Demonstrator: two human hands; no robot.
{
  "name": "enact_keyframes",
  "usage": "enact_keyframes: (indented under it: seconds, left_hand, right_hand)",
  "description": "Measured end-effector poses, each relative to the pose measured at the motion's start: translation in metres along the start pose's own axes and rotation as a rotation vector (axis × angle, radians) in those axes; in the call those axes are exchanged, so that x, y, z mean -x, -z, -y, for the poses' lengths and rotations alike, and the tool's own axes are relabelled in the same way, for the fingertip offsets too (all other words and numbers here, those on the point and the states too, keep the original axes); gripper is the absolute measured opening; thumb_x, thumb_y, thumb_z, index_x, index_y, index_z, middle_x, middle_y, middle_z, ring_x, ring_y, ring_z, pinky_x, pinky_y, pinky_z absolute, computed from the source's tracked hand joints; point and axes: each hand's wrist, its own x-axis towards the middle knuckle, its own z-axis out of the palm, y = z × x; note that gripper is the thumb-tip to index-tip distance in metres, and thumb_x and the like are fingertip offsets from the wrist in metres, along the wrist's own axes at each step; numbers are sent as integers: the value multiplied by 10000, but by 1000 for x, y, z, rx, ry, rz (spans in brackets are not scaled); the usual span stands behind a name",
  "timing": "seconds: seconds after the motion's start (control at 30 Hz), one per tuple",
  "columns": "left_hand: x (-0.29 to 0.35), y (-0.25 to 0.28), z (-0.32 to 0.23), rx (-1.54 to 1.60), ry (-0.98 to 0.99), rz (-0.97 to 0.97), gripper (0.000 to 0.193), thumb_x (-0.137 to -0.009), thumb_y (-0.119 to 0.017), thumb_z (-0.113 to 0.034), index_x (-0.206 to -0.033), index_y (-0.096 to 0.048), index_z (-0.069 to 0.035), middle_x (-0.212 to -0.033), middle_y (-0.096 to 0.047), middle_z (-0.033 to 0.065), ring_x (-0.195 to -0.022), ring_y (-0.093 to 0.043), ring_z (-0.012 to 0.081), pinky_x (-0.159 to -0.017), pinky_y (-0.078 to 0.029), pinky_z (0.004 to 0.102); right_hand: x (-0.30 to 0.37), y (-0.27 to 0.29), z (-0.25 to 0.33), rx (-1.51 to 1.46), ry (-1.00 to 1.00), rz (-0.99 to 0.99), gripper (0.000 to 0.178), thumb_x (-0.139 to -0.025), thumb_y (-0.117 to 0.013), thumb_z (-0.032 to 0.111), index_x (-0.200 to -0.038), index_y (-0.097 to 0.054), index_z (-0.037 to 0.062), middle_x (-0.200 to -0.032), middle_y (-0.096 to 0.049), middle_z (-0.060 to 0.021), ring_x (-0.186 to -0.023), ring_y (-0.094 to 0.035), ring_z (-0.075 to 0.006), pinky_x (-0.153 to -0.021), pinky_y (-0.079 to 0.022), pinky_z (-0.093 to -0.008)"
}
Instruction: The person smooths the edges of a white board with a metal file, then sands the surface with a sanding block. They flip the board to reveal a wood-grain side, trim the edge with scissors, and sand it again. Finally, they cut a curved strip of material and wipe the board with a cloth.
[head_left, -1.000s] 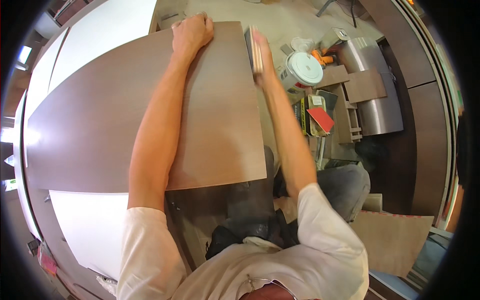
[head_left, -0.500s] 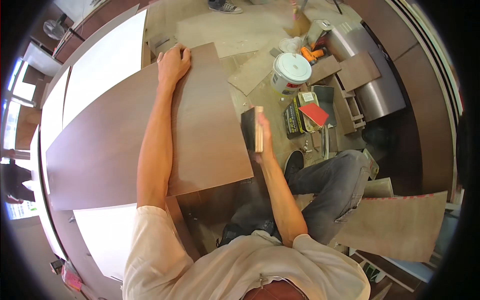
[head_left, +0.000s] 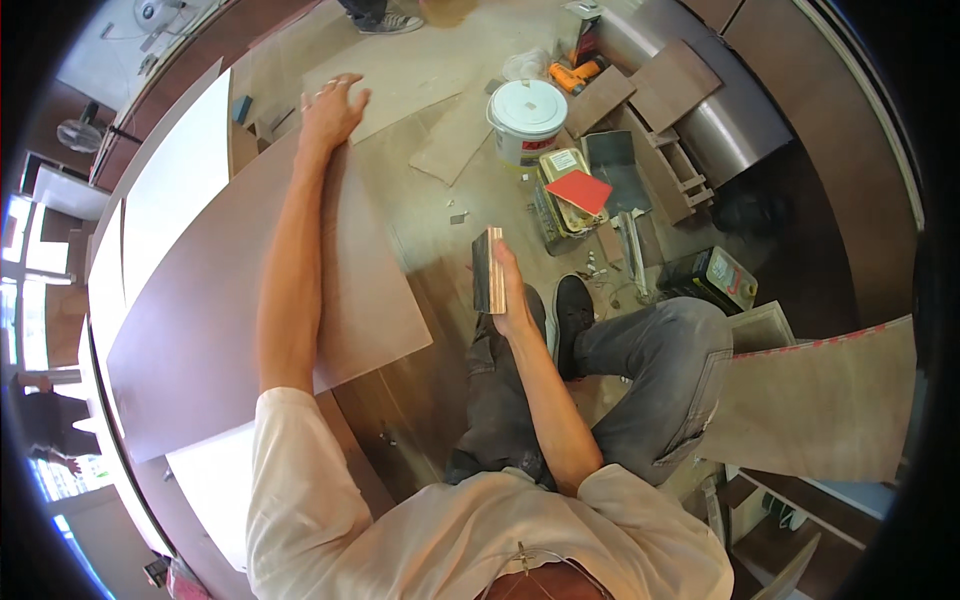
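A large brown wood panel [head_left: 215, 310] lies to my left. At its far edge is my left hand [head_left: 330, 115], its fingers spread and grasping nothing; whether the palm rests on the panel I cannot tell. My right hand [head_left: 513, 292] is closed around a sanding block [head_left: 487, 270], a piece of layered plywood with a dark face turned left. It holds the block upright above the floor, apart from the panel and in front of my knees.
White boards [head_left: 180, 165] sit beyond and under the panel. Ahead stand a lidded white bucket [head_left: 527, 108] and a tin with a red sheet [head_left: 580, 192] on it. An orange drill [head_left: 573, 77] lies near wood offcuts [head_left: 675, 85]. Another person's shoe [head_left: 390, 24] shows at the top.
My left hand has loosened from the panel's far edge and spread its fingers. The sanding block has moved away from the panel's right edge. The whole view has shifted.
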Motion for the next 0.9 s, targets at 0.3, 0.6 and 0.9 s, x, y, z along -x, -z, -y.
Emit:
enact_keyframes:
  seconds: [0.3,0.6,0.9]
  left_hand:
    - [109,38,-92,86,-274,-39,386,-914,-674,-348,-1262,-621,-188,-1380,-575,64,-1317,-515,274,-1140,-277,616]
    - [204,115,-147,929,-432,306,226,-940,-653,-264,-1120,-692,-132,-1224,-676,89,-1189,-607,284,-1164,-295,525]
    - [201,98,37,153,124,-136,341,-964,-587,-319,-1203,-658,-86,-1361,-588,139,-1304,-515,326,-1159,-300,527]
  right_hand:
    - [0,19,20,-73,51,-27,523,-914,-592,604,-1151,-617,137,-891,-659,-46,-735,-643,-146,-607,-523,-291]
    - [21,-12,42,-115,229,-3,602,-901,-630,585,-1249,-558,100,-1039,-605,-51,-923,-600,-139,-772,-488,-287]
    - [61,-80,40,516,454,390,810,-877,-689,428,-1515,-413,12,-1465,-462,-208,-1384,-425,-288,-1156,-302,-372]
